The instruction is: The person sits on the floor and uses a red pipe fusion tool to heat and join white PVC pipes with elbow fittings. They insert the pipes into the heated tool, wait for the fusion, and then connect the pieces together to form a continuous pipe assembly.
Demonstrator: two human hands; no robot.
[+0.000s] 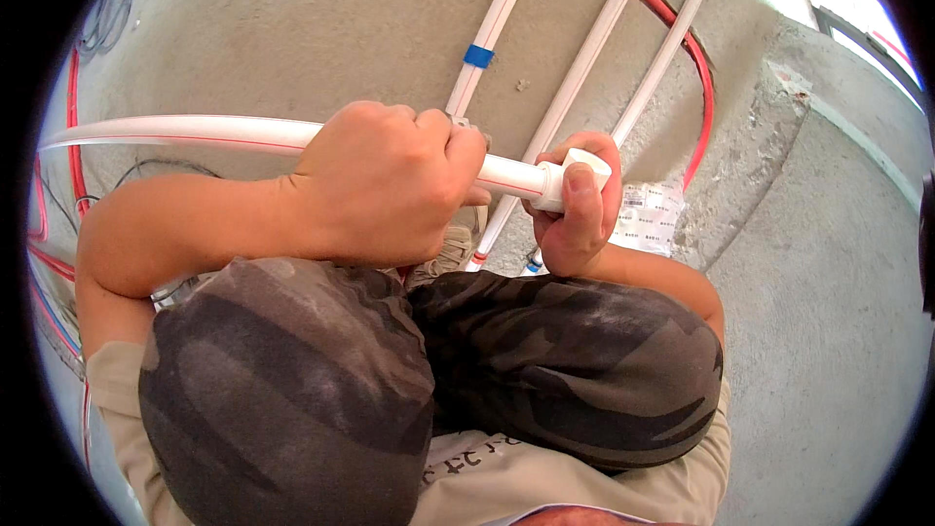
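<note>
My left hand [394, 180] is wrapped round a white plastic pipe [209, 131] with a thin red line along it. The pipe runs out to the far left, bending toward the rim of the picture. At its right end sits a white elbow fitting [553, 185], its open mouth turned up and to the right. My right hand [582, 209] grips this elbow, thumb across its front and fingers behind it. Pipe and elbow are joined in line; how deep the pipe goes in is hidden. Both hands are held above my knees.
Several white pipes [589, 58] with blue bands cross the concrete floor [321, 29] ahead. A red conduit [703, 88] curves past them on the right. Beside my right hand lies a printed plastic sheet [651, 214]. Grey cable [109, 24] and red conduits [74, 127] lie at the left.
</note>
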